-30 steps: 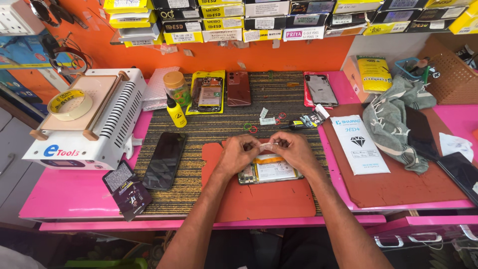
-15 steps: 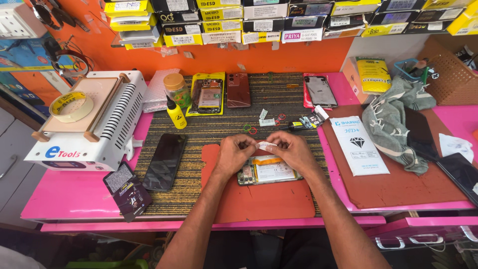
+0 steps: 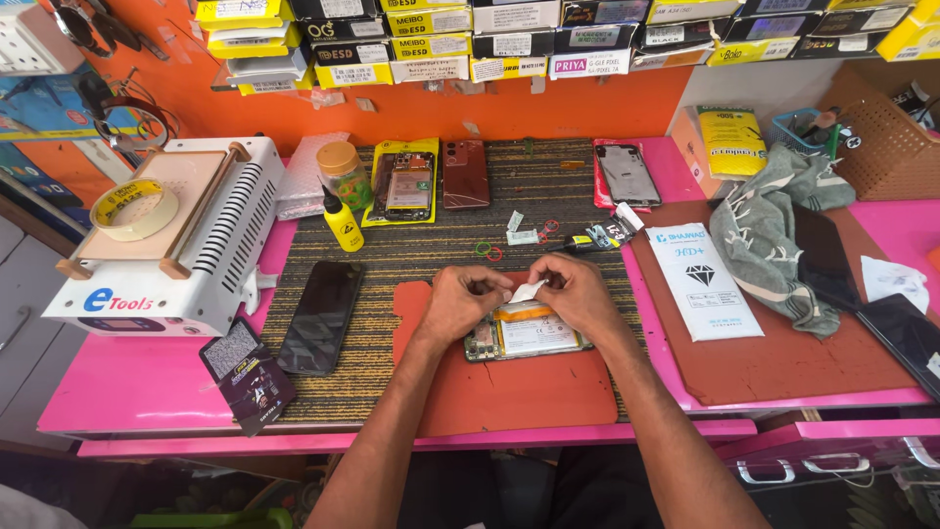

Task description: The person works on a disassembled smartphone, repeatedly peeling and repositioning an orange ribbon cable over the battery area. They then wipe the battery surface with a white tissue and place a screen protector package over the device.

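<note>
An opened smartphone (image 3: 527, 335), back cover off and its pale battery and circuit board exposed, lies on a reddish-brown work mat (image 3: 509, 392) at the front of a pink surface (image 3: 127, 382). Above the phone's upper edge, the left hand (image 3: 460, 302) and the right hand (image 3: 578, 294) meet, the fingers of both pinched on a small white strip (image 3: 527, 291) held just over the phone; whether the strip is attached to the phone cannot be told. Left of the opened smartphone, a dark phone (image 3: 320, 315) lies screen up on a striped mat (image 3: 460, 211), with a small black packet (image 3: 247, 372) further left, at the mat's front corner. Beyond that stands a white screen-separator machine (image 3: 171, 245), a roll of yellow tape (image 3: 134, 209) resting on its top plate. Behind the opened smartphone, toward the orange wall, are a yellow squeeze bottle (image 3: 343, 222) with a black nozzle, an orange-capped jar (image 3: 345, 171), another stripped phone on a yellow card (image 3: 401, 184) and a red phone back (image 3: 465, 173). Right of the opened smartphone lie a white packet with a diamond print (image 3: 700, 279) and a grey-green cloth (image 3: 774, 230), both on a second brown mat (image 3: 783, 362). Boxed spare parts (image 3: 509, 29) line a shelf on the wall.
</note>
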